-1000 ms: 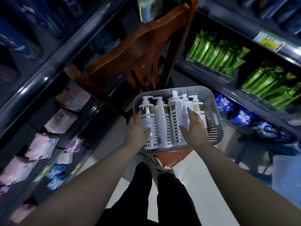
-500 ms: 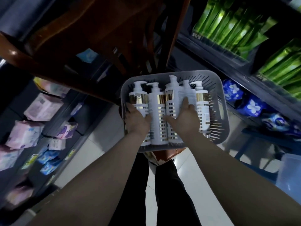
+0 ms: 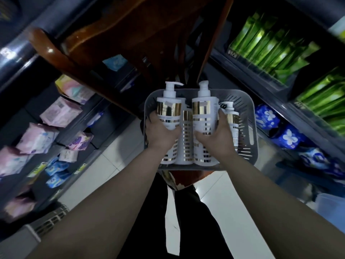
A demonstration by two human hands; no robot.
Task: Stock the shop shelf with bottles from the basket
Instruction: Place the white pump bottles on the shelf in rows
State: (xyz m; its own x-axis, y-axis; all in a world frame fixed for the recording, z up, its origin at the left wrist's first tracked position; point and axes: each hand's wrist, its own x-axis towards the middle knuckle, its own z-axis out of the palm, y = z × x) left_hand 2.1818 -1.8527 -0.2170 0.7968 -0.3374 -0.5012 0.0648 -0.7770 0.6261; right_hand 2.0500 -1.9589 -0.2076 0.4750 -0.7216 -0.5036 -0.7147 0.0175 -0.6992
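I've got both hands down in the grey basket [image 3: 250, 131], side by side but not touching, each clamped on its own pump bottle. The left hand [image 3: 160, 132] is wrapped round the first bottle [image 3: 169, 109], a white one with a gold band; fingers curl round its outer side and the thumb sits on the inner side. The right hand [image 3: 217, 135] grips the second bottle [image 3: 203, 113], of the same make, with the thumb across its striped front and the fingers round its outer side. Both bottles point away from me, and their pump heads reach past the basket's far rim.

Between the two hands a third bottle [image 3: 187, 143] lies in the basket, lower than the two I hold. Just outside the right hand a fourth bottle [image 3: 232, 121] lies near the basket's slotted wall. More gold striping shows under my left wrist, but I cannot tell which bottle it belongs to.

The basket sits on the seat of a brown wooden chair [image 3: 119, 40], whose back rises beyond the hands. Out past the right hand, the right-side shelf [image 3: 252, 73] carries green tubes [image 3: 270, 45], with blue packs [image 3: 267, 116] printed with white flowers lower down. Out past the left hand, the left-side shelf [image 3: 20, 57] holds pink packs [image 3: 60, 112]. Below my forearms I see the pale tiled floor [image 3: 112, 165] and black trousers [image 3: 196, 230].
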